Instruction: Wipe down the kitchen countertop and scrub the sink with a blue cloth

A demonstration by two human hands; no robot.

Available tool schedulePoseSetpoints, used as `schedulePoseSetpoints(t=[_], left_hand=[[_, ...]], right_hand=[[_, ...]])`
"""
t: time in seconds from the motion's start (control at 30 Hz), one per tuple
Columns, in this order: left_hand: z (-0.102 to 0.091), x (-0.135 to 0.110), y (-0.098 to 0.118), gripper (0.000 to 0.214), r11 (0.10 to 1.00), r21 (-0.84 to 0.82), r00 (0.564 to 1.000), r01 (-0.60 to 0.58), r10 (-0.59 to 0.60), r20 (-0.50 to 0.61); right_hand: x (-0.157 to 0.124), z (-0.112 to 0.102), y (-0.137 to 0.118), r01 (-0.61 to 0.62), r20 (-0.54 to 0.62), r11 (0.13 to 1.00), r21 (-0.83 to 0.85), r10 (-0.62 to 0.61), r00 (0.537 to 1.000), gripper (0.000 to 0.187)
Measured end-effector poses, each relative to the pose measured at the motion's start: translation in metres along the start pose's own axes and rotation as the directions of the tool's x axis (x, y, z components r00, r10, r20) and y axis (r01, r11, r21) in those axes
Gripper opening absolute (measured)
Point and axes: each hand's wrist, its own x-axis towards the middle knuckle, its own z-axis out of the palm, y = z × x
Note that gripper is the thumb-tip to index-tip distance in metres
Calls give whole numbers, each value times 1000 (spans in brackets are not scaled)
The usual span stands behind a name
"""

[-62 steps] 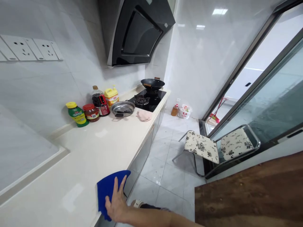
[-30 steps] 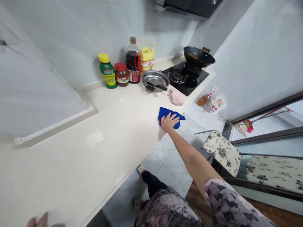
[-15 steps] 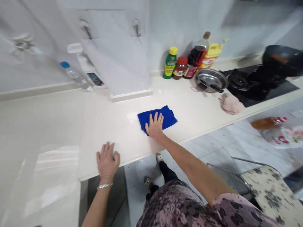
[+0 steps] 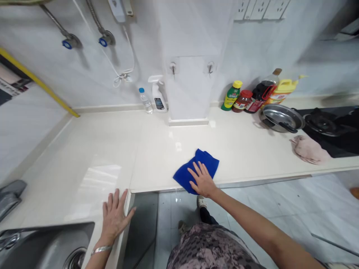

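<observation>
A blue cloth [image 4: 185, 175] lies spread on the white countertop [image 4: 157, 149], one corner reaching the front edge. My right hand [image 4: 202, 180] presses flat on it, fingers spread and stretched out. My left hand [image 4: 114, 215], with a silver bracelet at the wrist, rests palm down on the counter by its inner corner, close to the sink. Its fingers are apart and hold nothing.
A steel sink [image 4: 56, 239] lies at lower left. Along the wall stand a water bottle [image 4: 146, 101], a spray bottle [image 4: 158, 95] and several condiment bottles. A steel pan [image 4: 280, 116], a pink rag [image 4: 310, 149] and a black stove [image 4: 336, 127] are at right.
The view has swung left, bringing the sink into sight. My right hand and the blue cloth have come to the counter's front edge. My left hand has shifted left toward the sink.
</observation>
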Motion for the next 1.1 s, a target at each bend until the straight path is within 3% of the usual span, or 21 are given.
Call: schedulePoseSetpoints(t=[0.1,0.2,0.33,0.4,0.47,0.63,0.77,0.87,0.97,1.1], left_hand=[[6,-16,-10,76,999,20,999,36,-36,-12],[11,-18,-4,77,994,38,993,100,-97,-59],[13,-17,3,77,992,22,989,126,-124,-80],[13,-19,4,78,993,13,990,114,-113,-89],[13,-21,4,81,994,5,989,107,-106,-101],[14,-21,7,83,994,-6,987,110,-110,-113],[12,-22,9,84,992,5,986,124,-122,-111],[11,-23,9,85,991,11,985,131,-129,-111],[14,-24,6,88,992,9,985,130,-128,-112],[21,-25,-4,86,993,46,982,112,-103,-161]], right_hand=[[-23,-16,31,-100,102,992,-78,107,989,66],[-48,-19,57,-88,76,992,-89,95,993,68],[-70,4,75,-92,48,988,-127,99,994,71],[-72,21,74,-126,-3,971,-201,128,992,70],[-67,37,67,-90,-65,955,-283,75,995,69],[-36,69,19,136,-117,887,-442,-207,971,76],[5,89,-42,317,0,837,-447,-355,935,84],[39,94,-93,479,117,806,-349,-470,875,89],[74,85,-138,568,174,800,-193,-542,822,91],[120,70,-183,649,229,761,14,-634,739,77]])
